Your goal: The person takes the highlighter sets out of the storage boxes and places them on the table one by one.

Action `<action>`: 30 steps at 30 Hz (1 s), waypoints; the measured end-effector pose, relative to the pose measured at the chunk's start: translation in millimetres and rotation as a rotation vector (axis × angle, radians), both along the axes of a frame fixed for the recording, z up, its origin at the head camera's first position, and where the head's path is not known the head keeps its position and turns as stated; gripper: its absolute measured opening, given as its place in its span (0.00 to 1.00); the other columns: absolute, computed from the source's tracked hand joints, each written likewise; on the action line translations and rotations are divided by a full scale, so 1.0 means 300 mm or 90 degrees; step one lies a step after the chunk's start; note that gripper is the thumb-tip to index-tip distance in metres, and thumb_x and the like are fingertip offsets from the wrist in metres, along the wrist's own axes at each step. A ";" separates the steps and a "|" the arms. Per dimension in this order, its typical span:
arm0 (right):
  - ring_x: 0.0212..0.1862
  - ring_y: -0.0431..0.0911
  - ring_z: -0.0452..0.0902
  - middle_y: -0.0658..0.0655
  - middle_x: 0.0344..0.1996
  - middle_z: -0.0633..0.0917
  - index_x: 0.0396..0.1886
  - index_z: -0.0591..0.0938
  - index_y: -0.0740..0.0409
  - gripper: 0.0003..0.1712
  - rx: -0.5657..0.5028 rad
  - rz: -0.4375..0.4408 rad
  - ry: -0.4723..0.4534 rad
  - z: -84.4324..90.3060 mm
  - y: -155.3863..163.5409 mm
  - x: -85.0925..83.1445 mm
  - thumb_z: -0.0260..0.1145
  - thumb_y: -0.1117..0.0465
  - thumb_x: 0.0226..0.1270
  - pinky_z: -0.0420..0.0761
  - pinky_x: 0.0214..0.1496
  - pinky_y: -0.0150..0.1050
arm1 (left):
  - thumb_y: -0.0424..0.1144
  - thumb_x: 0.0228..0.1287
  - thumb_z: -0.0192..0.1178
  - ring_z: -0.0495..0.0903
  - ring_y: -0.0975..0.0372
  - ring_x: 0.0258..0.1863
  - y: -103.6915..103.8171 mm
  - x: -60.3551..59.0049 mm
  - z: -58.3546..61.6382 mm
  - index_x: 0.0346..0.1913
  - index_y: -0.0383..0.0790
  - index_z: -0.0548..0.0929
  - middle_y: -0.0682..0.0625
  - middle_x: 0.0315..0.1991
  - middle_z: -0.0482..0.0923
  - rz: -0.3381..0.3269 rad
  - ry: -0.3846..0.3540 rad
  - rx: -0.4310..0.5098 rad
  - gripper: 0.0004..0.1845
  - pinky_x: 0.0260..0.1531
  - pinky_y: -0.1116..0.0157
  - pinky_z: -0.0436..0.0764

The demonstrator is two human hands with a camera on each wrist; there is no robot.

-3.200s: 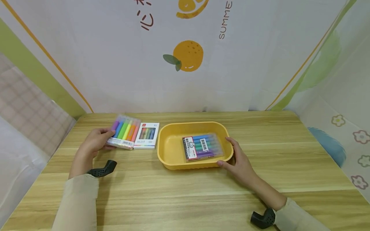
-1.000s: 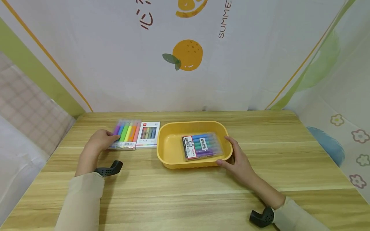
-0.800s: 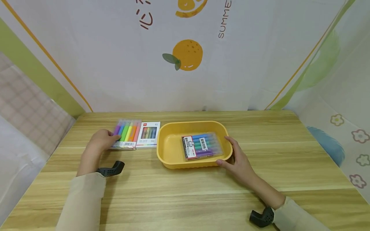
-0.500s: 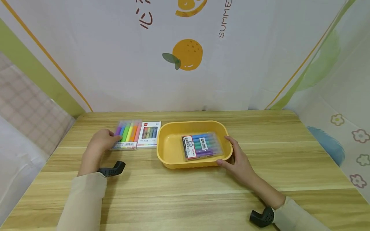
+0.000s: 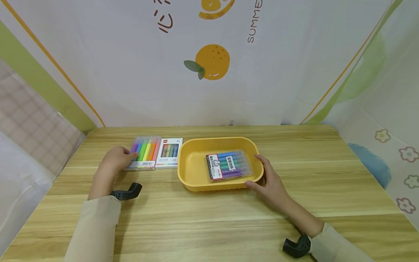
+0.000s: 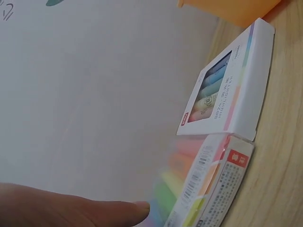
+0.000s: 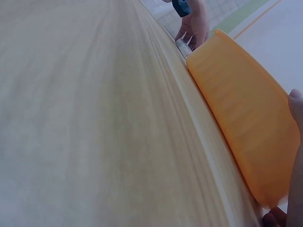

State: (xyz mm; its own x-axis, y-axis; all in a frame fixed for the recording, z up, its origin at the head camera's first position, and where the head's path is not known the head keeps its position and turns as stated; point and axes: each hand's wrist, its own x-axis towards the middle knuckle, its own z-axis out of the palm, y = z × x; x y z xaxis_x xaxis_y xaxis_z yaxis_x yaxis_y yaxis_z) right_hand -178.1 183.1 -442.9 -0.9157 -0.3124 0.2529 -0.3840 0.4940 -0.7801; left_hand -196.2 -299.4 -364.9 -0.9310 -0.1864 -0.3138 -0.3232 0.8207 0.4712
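Observation:
My left hand (image 5: 115,160) grips the left edge of a clear pack of rainbow-coloured markers (image 5: 145,151), thumb over its top; the other fingers are mostly hidden. That pack lies flat, against a white windowed highlighter box (image 5: 168,153). In the left wrist view my thumb tip lies over the coloured marker pack (image 6: 208,179), and the white highlighter box (image 6: 246,90) sits beyond it. With thumb and fingers on its rim, my right hand (image 5: 273,185) holds the right end of a yellow plastic basket (image 5: 193,187). Inside, a clear pack of blue, green and purple pens (image 5: 229,165) rests slightly askew.
All of it stands on a wooden table (image 5: 203,225). A white cloth with printed oranges (image 5: 212,62) hangs behind the back edge. The white box sits close to the basket's left end. Each wrist carries a black camera mount (image 5: 127,191).
The marker pack, tilted in my left hand earlier, has come down flat beside the white box. Hand, pack and box have then slid slightly right. The right hand and basket have stayed put.

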 end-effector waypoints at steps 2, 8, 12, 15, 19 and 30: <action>0.76 0.59 0.64 0.64 0.78 0.61 0.80 0.55 0.48 0.53 0.003 -0.001 0.000 0.001 0.000 0.001 0.75 0.53 0.62 0.56 0.66 0.14 | 0.51 0.77 0.46 0.72 0.42 0.51 0.003 0.002 0.007 0.66 0.17 0.66 0.24 0.61 0.70 0.003 0.001 0.004 0.35 0.53 0.44 0.76; 0.75 0.58 0.64 0.64 0.77 0.61 0.79 0.55 0.48 0.53 0.000 -0.002 -0.001 0.001 0.000 0.000 0.76 0.54 0.61 0.56 0.66 0.14 | 0.54 0.79 0.41 0.73 0.40 0.56 0.016 0.008 0.028 0.70 0.20 0.63 0.23 0.65 0.68 0.010 0.032 0.004 0.37 0.55 0.43 0.76; 0.76 0.59 0.64 0.64 0.78 0.61 0.79 0.55 0.49 0.53 -0.003 -0.001 -0.004 0.002 -0.001 0.003 0.76 0.54 0.61 0.56 0.66 0.14 | 0.53 0.79 0.42 0.74 0.38 0.58 0.037 0.011 0.038 0.70 0.22 0.64 0.23 0.65 0.69 0.008 0.058 -0.002 0.35 0.55 0.43 0.77; 0.76 0.59 0.63 0.64 0.78 0.61 0.79 0.55 0.50 0.53 -0.004 -0.002 -0.006 0.002 -0.001 0.005 0.76 0.54 0.61 0.55 0.66 0.14 | 0.52 0.79 0.44 0.74 0.38 0.60 0.054 0.011 0.046 0.70 0.23 0.65 0.24 0.66 0.69 -0.002 0.086 0.005 0.34 0.54 0.43 0.77; 0.76 0.59 0.63 0.64 0.78 0.61 0.79 0.55 0.49 0.53 -0.004 -0.002 -0.010 0.003 0.000 0.006 0.76 0.54 0.61 0.55 0.66 0.13 | 0.53 0.79 0.44 0.75 0.40 0.56 0.073 0.014 0.064 0.70 0.25 0.66 0.24 0.64 0.70 -0.012 0.126 0.012 0.34 0.51 0.45 0.78; 0.76 0.59 0.63 0.64 0.78 0.61 0.80 0.55 0.47 0.53 0.005 -0.003 -0.005 0.001 0.002 0.000 0.75 0.53 0.62 0.55 0.67 0.15 | 0.55 0.80 0.45 0.73 0.38 0.62 0.146 0.037 0.133 0.71 0.31 0.67 0.29 0.63 0.73 -0.083 0.173 0.027 0.33 0.56 0.39 0.76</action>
